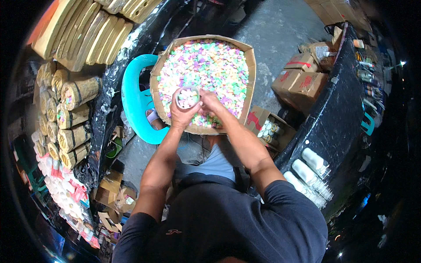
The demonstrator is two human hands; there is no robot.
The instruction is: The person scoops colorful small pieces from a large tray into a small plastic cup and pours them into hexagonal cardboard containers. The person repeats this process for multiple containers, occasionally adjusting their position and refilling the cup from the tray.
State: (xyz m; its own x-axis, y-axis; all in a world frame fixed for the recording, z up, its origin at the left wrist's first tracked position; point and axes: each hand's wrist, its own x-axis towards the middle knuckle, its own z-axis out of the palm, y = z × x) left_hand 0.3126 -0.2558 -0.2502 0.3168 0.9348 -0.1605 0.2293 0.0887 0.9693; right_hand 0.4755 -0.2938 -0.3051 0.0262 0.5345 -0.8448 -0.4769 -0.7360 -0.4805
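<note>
White at the rim, one small cup point(187, 87) sits in the left hand point(182, 115), above the near-left part of one cardboard box point(251, 74). Its mouth faces up toward the head, so its long axis runs roughly upright and is seen nearly end-on. Pale pink and white pieces point(187, 98) fill it, partly overlapping, so an exact count cannot be made.

The left grip is wrapped round the cup's side, thumb to the right. The right hand point(211, 103) is just beside the cup's right side, its fingers bent and blurred; whether that grip holds anything, I cannot tell.

Loose pastel bits point(210, 61), too many to count, spread out to the box's bent walls. One turquoise chair point(131, 105) borders the box on the left. Grey floor point(269, 44) stretches beyond the box's far right side, up to brown cartons point(291, 83). Farther right, three white stacks point(313, 160) lie side by side on a black surface point(326, 109).
</note>
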